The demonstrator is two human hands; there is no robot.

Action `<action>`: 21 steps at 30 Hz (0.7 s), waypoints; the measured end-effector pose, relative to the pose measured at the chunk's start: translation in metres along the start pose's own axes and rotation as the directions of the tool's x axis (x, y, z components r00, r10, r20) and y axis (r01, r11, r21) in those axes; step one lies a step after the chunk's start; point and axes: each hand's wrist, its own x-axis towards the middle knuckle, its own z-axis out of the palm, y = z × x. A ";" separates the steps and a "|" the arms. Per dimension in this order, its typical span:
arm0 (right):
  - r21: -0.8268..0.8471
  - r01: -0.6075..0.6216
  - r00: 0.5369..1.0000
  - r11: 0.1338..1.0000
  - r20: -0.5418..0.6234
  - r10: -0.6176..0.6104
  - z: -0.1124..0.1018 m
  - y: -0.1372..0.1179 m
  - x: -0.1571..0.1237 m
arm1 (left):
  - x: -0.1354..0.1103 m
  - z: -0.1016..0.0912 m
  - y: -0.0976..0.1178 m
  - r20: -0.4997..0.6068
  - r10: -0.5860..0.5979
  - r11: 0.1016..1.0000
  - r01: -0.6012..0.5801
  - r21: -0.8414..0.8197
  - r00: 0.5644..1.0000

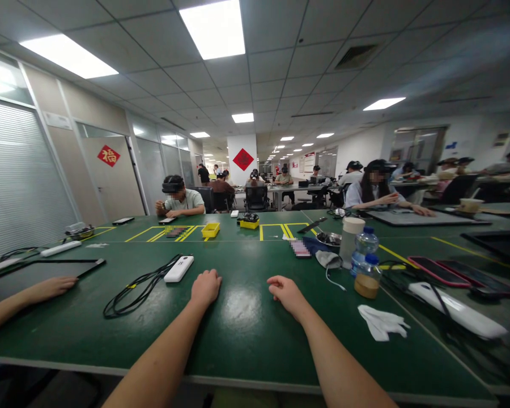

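Observation:
My left hand [207, 287] rests palm down on the green table [238, 345], its fingers curled under and nothing showing in it. Just left of it lies a white power bank [179, 268] with a coiled black cable [130, 289]. Across a short gap, my right hand [287, 294] is loosely curled on its side, fingers pointing left, with no object visible in it. Nearest to this hand on the right are a white cloth glove [382, 323] and a bottle with brown liquid [368, 279]. Neither hand touches these things.
Behind stand a water bottle [364, 247], a pale cup [351, 241] and a metal bowl [329, 239]. Two yellow trays [211, 230] sit farther back. A co-worker's hand [55, 288] lies on a dark board at left. White device [457, 309] and phones lie right. Other people sit beyond.

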 end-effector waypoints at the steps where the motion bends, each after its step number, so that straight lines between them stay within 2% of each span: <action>1: -0.006 -0.001 1.000 1.000 0.009 0.001 0.000 0.000 0.001 | 0.002 -0.001 -0.016 0.003 -0.014 1.000 0.014 0.015 1.000; 3: -0.018 0.002 1.000 1.000 0.024 -0.001 0.000 0.001 0.003 | 0.004 -0.002 -0.040 -0.014 0.012 1.000 -0.012 0.020 1.000; 6: -0.035 0.002 1.000 0.999 0.025 -0.001 -0.001 0.001 0.003 | 0.005 0.001 -0.056 -0.037 0.071 0.997 -0.071 -0.008 0.997; 12: -0.055 -0.005 1.000 0.998 0.009 0.005 -0.002 0.001 0.002 | 0.006 0.009 -0.055 -0.069 0.050 0.992 -0.058 -0.111 0.996; 18: -0.054 0.012 0.999 0.998 -0.035 -0.014 -0.002 0.000 0.004 | 0.015 0.012 -0.061 -0.013 -0.037 0.956 0.031 -0.292 0.999; 21: -0.097 0.012 0.996 0.995 -0.082 -0.020 -0.004 -0.002 0.005 | 0.020 0.014 -0.052 0.014 -0.049 0.934 0.050 -0.355 0.999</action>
